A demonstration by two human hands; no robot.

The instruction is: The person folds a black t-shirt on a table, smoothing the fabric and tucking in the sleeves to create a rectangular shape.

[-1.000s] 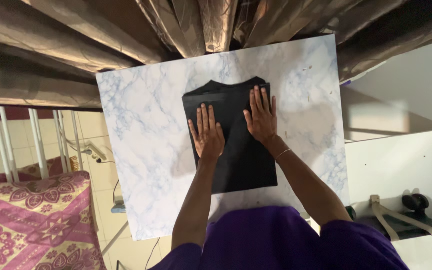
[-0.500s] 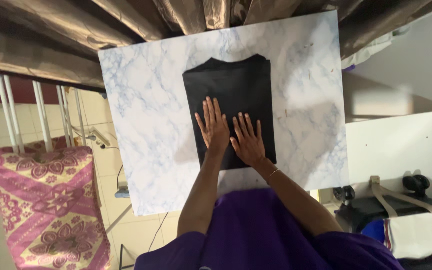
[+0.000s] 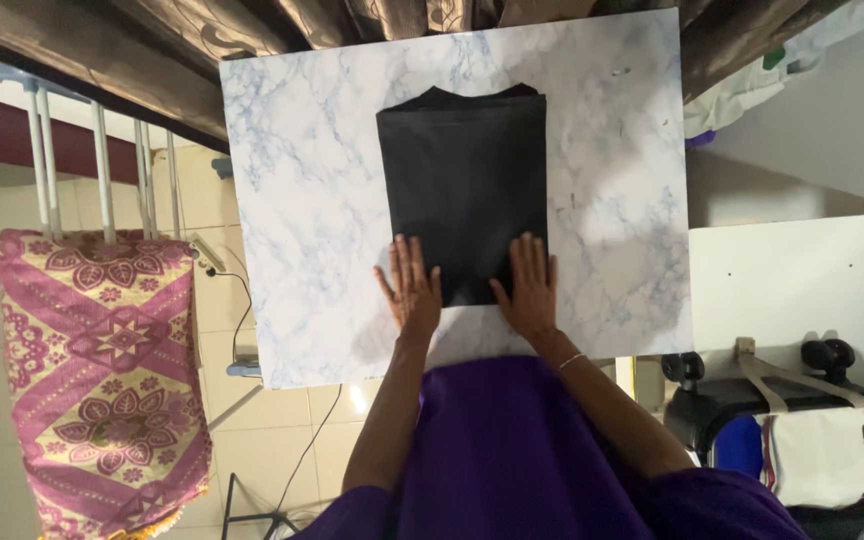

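Observation:
A folded black garment (image 3: 464,185) lies flat as a tall rectangle on a white marble-patterned table (image 3: 302,200). My left hand (image 3: 412,288) rests flat with fingers spread on the garment's near left corner. My right hand (image 3: 529,285) lies flat on the near right corner, a thin bracelet on its wrist. Both palms press down on the near edge of the cloth; neither hand grips it. My purple sleeves fill the bottom of the view.
Brown curtains (image 3: 152,50) hang behind the table. A drying rack with a pink patterned cloth (image 3: 102,370) stands at the left over a tiled floor. A white surface (image 3: 792,280) and a dark bag with straps (image 3: 752,400) are at the right.
Both hands slid down the garment from its upper and middle part to its near edge, moving apart to the two corners. The view shifted, so the table appears higher.

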